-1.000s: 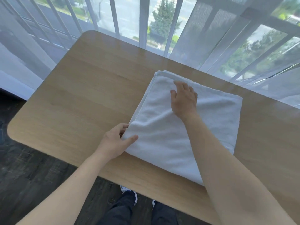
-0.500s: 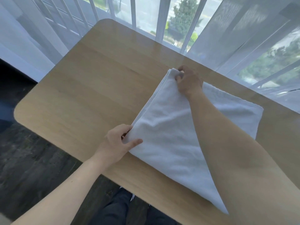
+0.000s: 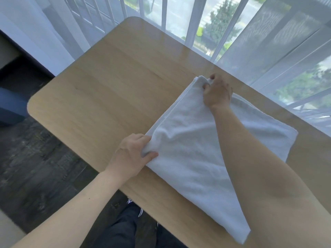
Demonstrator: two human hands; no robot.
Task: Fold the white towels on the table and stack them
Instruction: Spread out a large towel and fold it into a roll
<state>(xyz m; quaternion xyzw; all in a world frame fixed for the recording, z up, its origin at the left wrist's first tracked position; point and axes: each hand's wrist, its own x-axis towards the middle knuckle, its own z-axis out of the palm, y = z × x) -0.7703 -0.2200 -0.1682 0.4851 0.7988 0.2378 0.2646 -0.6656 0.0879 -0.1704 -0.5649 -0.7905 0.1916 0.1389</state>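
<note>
One white towel (image 3: 189, 151), folded into a rectangle, lies on the right part of the wooden table (image 3: 114, 97). My left hand (image 3: 130, 154) pinches its near left corner, thumb on top, and that corner is lifted a little and bunched. My right hand (image 3: 215, 93) grips the far left corner, fingers curled around the layered edge. My right forearm crosses over the towel and hides part of its middle and near right side. No other towel is in view.
The table's left half is bare wood, with a rounded near left corner (image 3: 31, 106). Sheer curtains and a white railing (image 3: 195, 20) stand just behind the far edge. Dark floor (image 3: 35, 167) and my legs (image 3: 125, 228) show below the near edge.
My right hand went from lying flat on the towel to gripping its far left corner. My left hand tightened on the near left corner, lifting it slightly. The camera shifted left.
</note>
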